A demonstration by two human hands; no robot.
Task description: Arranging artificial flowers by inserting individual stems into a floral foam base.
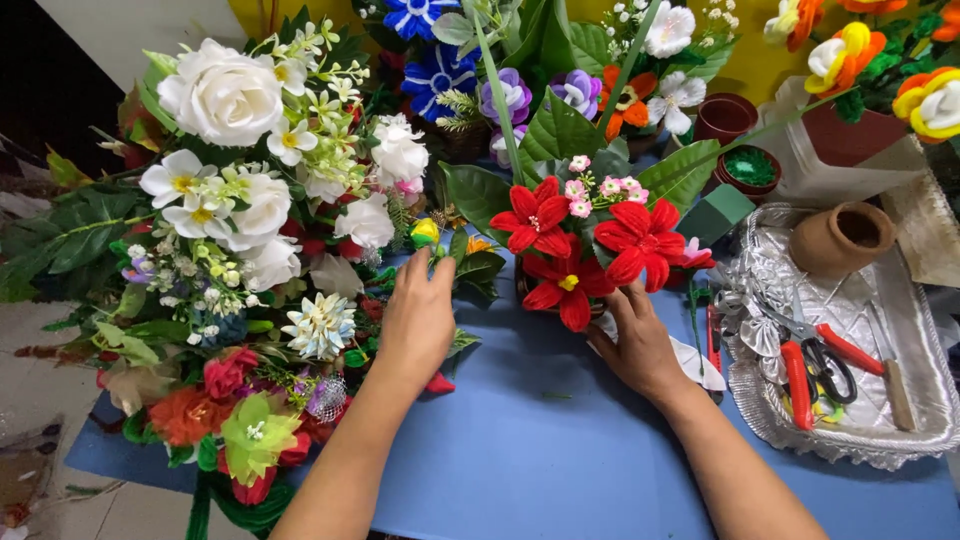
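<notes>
Both hands, left hand (418, 318) and right hand (640, 345), flank red flowers (580, 245).

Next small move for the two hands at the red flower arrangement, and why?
Probably steady first: the right hand touches the base of the red flower arrangement, while the left hand lies open beside a small yellow bud. Then the left could take that bud.

Scissors (822, 362) lie in the tray (925, 330), right of the flower arrangement (575, 245).
</notes>
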